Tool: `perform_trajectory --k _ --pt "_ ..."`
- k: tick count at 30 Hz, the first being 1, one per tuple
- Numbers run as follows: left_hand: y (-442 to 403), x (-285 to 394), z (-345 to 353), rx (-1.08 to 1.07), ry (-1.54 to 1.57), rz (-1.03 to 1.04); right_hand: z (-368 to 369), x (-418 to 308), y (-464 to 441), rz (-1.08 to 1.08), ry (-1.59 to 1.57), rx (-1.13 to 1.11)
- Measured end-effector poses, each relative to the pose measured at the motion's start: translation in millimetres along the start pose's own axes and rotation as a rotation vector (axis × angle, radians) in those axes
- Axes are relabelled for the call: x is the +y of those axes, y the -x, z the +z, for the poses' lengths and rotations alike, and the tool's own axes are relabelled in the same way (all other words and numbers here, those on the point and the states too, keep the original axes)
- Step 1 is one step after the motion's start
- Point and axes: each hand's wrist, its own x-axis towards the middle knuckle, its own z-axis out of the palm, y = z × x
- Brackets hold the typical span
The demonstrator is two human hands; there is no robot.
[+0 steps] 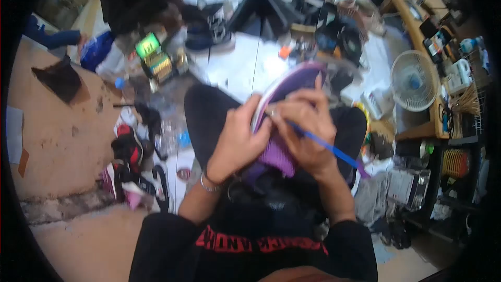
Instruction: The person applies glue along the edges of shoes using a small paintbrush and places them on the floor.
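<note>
A purple shoe [279, 159] with a pale sole edge lies tilted over my lap, its sole side toward the top. My left hand [242, 138] is closed on the shoe's left edge, with the thumb pressed near the rim. My right hand [308, 128] is pinched at the sole edge, close to my left thumb. What its fingertips hold is too small and blurred to name. A blue strip [331, 149] runs from under my right hand toward the lower right and ends in a purple tip.
Several shoes [125, 162] lie on the left, with dark shoes [211, 36] further up. A lit green box [147, 45] stands upper left. A person in dark clothes [135, 0] is beyond it. On the right are a white fan [415, 81] and a wooden bench [412, 21].
</note>
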Motion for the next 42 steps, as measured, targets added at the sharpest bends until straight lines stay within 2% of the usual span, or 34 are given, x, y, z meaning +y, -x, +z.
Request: perform_trajectory --k 3,8,15,22,29,42 --pt "-1 6 0 0.01 0.14 -0.033 -4 -2 -4 -0.031 -0.004 -0.02" --pt "-3 8 1 0.021 0.088 -0.044 5 4 -6 0.044 -0.067 0.105" --pt "-5 6 0 -0.017 0.158 -0.116 10 8 -7 0.055 -0.04 0.155" --pt "-2 -3 2 0.009 0.268 -0.117 9 15 2 0.01 -0.178 0.205" --pt "-1 -2 2 0.047 0.216 -0.031 12 13 1 -0.028 -0.143 0.17" --pt "-1 3 -1 0.019 0.216 -0.074 8 10 2 -0.019 -0.139 0.135"
